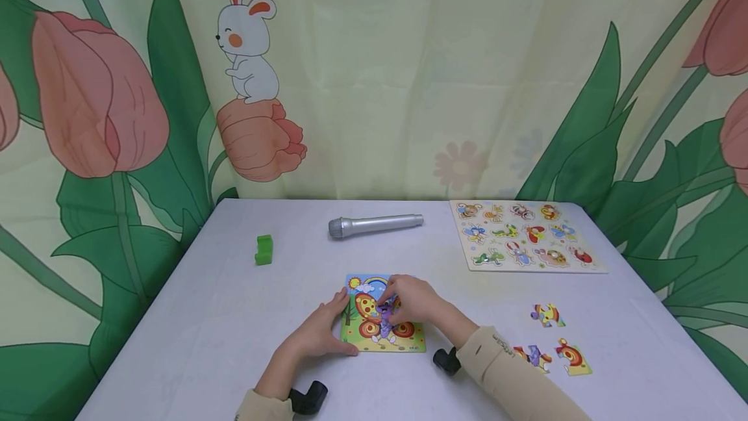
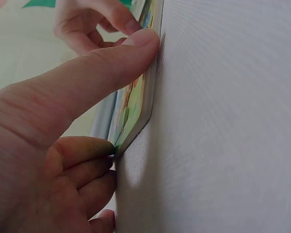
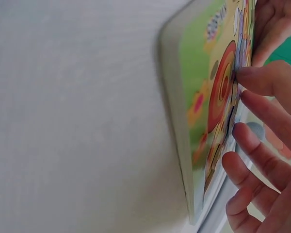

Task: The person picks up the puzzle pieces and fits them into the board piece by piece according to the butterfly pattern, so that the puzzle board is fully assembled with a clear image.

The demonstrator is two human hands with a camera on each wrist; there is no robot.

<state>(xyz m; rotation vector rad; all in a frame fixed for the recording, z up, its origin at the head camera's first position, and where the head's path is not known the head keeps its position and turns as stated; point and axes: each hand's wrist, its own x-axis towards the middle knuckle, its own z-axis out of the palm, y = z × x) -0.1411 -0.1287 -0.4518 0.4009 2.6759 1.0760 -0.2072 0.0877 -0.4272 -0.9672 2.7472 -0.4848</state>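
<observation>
A flat, square, brightly printed jigsaw puzzle (image 1: 400, 346) with a purple-bodied butterfly, a sun, a rainbow and a yellow-green border, lying face up near the front middle of a table covered in white cloth (image 1: 193, 317). At its left, a bare left hand (image 1: 318, 330), spread and unclenched, thumb extended against the near edge, other fingers resting at the left edge. Over its upper right part, a bare right hand (image 1: 413, 302), fingers bent, thumb and forefinger tips close together at the butterfly's middle. Hard to tell, at such an angle, between pinching a piece and merely touching the surface. Beige sleeves (image 1: 505, 372) on both arms, with a black device (image 1: 310, 398) at each wrist.

Well apart to the right, three loose, colourful jigsaw pieces (image 1: 547, 315): one farther back, two nearer, the left of these partly hidden by a sleeve. Along the back: at right, a pale, flat board (image 1: 497, 247) with rows of small insect pictures; at centre, a silver microphone (image 1: 380, 225) lying flat, head leftward; at left, a small bright green block (image 1: 264, 250). Behind, a cream curtain (image 1: 374, 83) printed with pink tulips and a white rabbit.
</observation>
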